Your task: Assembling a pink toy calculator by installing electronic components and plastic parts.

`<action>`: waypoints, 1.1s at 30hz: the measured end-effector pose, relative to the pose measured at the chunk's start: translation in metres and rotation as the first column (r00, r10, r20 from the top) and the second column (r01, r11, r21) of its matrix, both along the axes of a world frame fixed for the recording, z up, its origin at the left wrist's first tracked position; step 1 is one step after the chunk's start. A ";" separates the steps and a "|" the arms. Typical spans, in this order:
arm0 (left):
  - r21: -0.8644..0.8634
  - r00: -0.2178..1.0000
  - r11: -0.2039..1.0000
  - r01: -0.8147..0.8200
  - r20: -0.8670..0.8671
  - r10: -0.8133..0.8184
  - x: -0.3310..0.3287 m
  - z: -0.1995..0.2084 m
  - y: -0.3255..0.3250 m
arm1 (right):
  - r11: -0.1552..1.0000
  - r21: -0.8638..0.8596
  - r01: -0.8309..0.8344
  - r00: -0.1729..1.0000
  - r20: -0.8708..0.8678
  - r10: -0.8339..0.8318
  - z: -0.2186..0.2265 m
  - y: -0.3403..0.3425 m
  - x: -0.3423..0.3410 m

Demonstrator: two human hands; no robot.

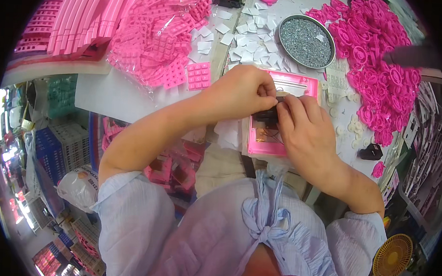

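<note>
A pink plastic casing [266, 149] lies open in front of me, with thin wires and a copper-coloured patch inside its near end. Across its middle sits a black plastic part [266, 118], partly covered by my fingers. My left hand [252, 90] reaches over from the left, thumb and forefinger pinched at the black part's upper edge. What lies between those fingertips is too small to make out. From the other side my right hand [308, 124] is bent over the casing, its fingertips closed on the black part. The contact points are hidden.
A round tin of small metal screws [306, 42] stands beyond the casing, beside scattered white squares [254, 45]. Bagged pink keypads [159, 31] and stacked pink strips [83, 16] lie left. Magenta ring-shaped parts [377, 71] are heaped right, near a small black block [371, 152].
</note>
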State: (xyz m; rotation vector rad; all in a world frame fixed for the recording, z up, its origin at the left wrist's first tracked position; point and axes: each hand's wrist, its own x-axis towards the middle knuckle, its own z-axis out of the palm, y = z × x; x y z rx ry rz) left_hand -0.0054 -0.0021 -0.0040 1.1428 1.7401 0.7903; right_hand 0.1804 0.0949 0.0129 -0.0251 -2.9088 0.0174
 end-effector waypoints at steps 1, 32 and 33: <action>-0.015 1.000 1.000 0.026 -0.001 -0.026 -0.003 -0.001 0.005 | 0.999 -0.038 0.007 0.999 0.032 -0.006 0.002 0.000 0.001; 0.144 0.337 0.910 0.389 -0.941 0.005 -0.032 -0.043 0.159 | 0.078 -0.935 -0.347 0.907 -0.355 -0.224 0.046 0.161 -0.016; 0.140 0.337 0.913 0.384 -0.942 0.003 -0.031 -0.041 0.162 | 0.041 -0.931 -0.362 0.907 -0.362 -0.213 0.044 0.157 -0.012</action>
